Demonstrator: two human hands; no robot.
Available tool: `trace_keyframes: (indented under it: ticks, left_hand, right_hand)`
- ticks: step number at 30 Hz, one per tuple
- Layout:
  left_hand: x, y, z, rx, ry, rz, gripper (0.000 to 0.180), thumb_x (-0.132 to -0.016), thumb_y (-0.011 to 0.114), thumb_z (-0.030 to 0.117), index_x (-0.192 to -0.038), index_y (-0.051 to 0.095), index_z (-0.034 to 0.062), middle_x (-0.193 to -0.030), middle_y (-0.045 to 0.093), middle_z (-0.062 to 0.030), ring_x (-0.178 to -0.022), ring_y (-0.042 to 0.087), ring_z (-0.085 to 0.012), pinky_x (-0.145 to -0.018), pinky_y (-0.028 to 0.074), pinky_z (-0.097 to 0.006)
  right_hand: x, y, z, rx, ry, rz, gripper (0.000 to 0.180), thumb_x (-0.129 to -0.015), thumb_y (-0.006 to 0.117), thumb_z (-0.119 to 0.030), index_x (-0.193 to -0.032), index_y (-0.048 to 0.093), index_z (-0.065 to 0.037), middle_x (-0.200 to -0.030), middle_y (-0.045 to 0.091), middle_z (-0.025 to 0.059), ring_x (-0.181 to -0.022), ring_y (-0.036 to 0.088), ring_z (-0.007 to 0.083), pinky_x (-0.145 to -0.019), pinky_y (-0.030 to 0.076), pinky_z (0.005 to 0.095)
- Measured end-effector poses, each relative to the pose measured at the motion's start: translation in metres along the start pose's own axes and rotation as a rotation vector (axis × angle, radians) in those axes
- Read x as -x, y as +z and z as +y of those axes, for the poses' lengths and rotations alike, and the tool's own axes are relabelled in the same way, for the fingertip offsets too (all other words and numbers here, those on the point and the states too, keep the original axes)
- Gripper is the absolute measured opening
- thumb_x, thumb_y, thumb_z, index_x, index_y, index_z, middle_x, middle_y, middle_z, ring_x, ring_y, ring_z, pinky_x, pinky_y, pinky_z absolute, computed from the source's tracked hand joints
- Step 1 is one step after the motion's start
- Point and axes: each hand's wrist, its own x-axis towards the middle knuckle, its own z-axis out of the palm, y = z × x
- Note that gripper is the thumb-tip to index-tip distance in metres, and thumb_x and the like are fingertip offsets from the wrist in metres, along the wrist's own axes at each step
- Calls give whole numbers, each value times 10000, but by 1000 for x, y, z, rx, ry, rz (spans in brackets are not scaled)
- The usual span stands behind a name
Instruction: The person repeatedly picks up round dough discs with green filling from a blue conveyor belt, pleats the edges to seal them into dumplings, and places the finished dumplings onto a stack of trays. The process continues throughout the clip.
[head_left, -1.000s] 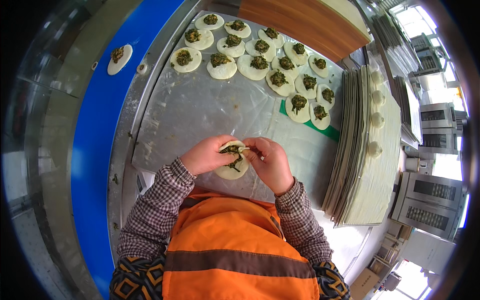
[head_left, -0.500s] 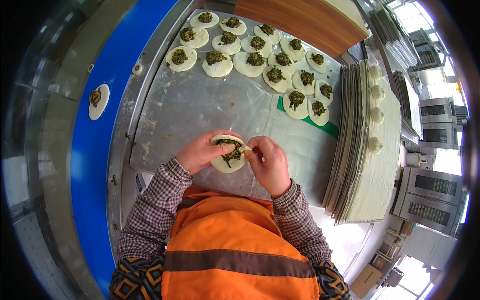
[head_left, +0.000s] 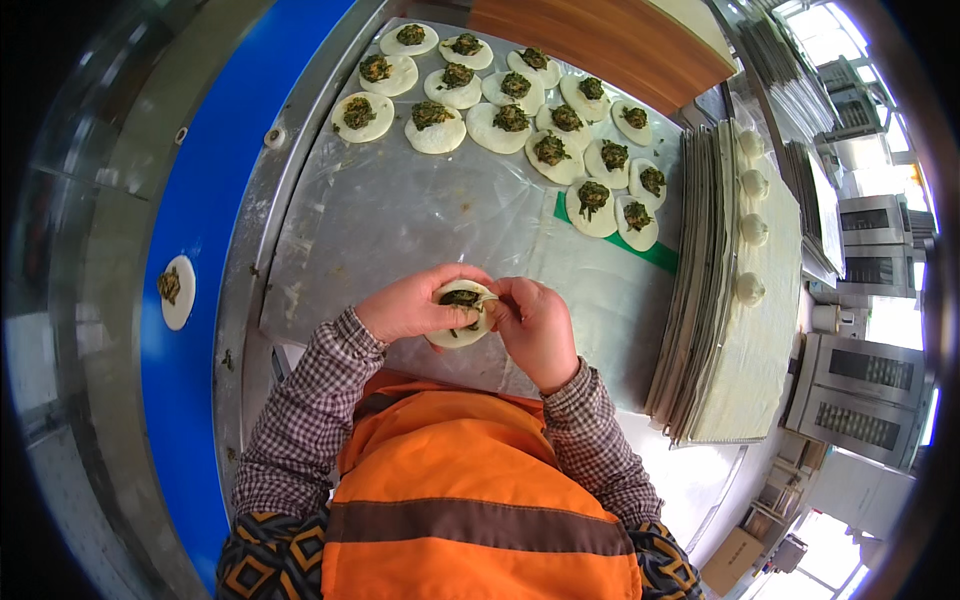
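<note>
A round dough wrapper (head_left: 459, 338) with dark green filling (head_left: 462, 300) is held between my two hands above the near part of the metal table. My left hand (head_left: 412, 305) cups it from the left, thumb lying over the filling. On its right edge my right hand (head_left: 536, 328) pinches a fold of dough between thumb and fingers. The rim is partly gathered, and filling still shows in the middle. Beyond my hands, several flat dough rounds (head_left: 434, 138) topped with the same filling lie across the far side of the table.
At left runs a blue conveyor belt (head_left: 190, 400) carrying one filled dough round (head_left: 179, 310). On the right, a tall stack of trays (head_left: 735, 380) bears several closed buns (head_left: 750, 290). A wooden board (head_left: 600, 45) borders the far end of the metal table (head_left: 400, 220).
The dough in my hands has drawn in, its rim covering more of the filling. On the blue belt, the filled round has moved nearer to me.
</note>
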Motion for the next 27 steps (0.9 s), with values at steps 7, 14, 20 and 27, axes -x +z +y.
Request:
trace_keyframes:
  ticks: [7, 14, 20, 27]
  left_hand:
    - [-4, -4, -8, -177, -81, 16, 347, -930, 584, 170, -1255, 553, 54, -1016, 643, -45, -861, 621, -115, -614, 537, -257]
    - [-10, -9, 8, -362, -250, -155, 374, -938, 558, 202, -1286, 537, 66, -999, 647, -39, -745, 607, -100, -532, 498, -242]
    - [-6, -5, 1, 100, -213, 128, 384, -923, 590, 199, -1279, 542, 63, -955, 646, -35, -671, 581, -74, -491, 467, -210]
    - [-8, 7, -11, -345, 155, 308, 306, -837, 660, 143, -1113, 639, 13, -923, 689, -109, -807, 662, -184, -735, 523, -301]
  right_hand:
    - [0, -1, -7, -80, 114, -49, 142, -785, 631, -10, -927, 620, -11, -821, 638, 169, -725, 619, 350, -629, 509, 395]
    - [0, -1, -5, 92, -141, -48, 175, -798, 638, -23, -972, 621, -13, -832, 635, 165, -740, 619, 359, -627, 502, 409]
    - [3, -5, 0, 28, -5, -48, 213, -796, 648, -16, -1006, 617, -9, -830, 640, 182, -703, 626, 351, -604, 500, 399]
    - [0, 2, 3, 169, -81, -3, 226, -790, 676, -28, -1010, 629, -12, -789, 637, 154, -669, 627, 321, -585, 497, 360]
